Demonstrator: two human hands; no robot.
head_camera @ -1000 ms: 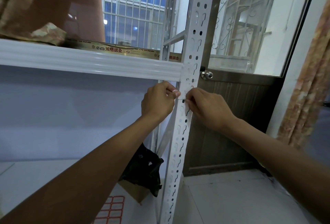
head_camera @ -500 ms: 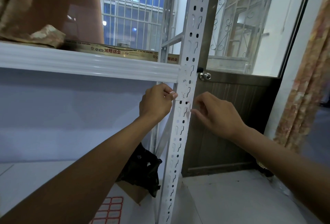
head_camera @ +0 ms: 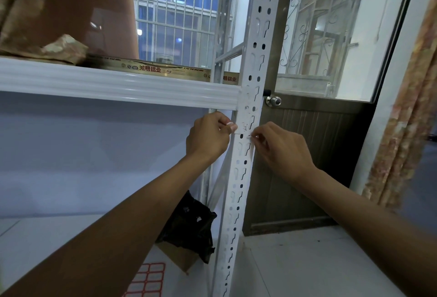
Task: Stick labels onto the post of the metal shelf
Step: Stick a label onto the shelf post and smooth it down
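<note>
**Pressing resumes**

The left grip (head_camera: pixel 209 134) pinches the white label's (head_camera: pixel 243 127) left edge against the post (head_camera: pixel 242 178), just under the shelf (head_camera: pixel 118 86). The right grip (head_camera: pixel 281 147), lifted off a moment ago, is back, apparently pinching the label's right edge; this label is nearly stuck.

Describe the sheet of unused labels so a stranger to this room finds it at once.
Follow the white perforated shelf post down toward its foot, where a cardboard box under a black plastic bag sits to its left. The label sheet lies flat on the pale surface nearer than that box, at the picture's bottom edge. It alone is red: a grid of red-bordered white rectangles.
</note>
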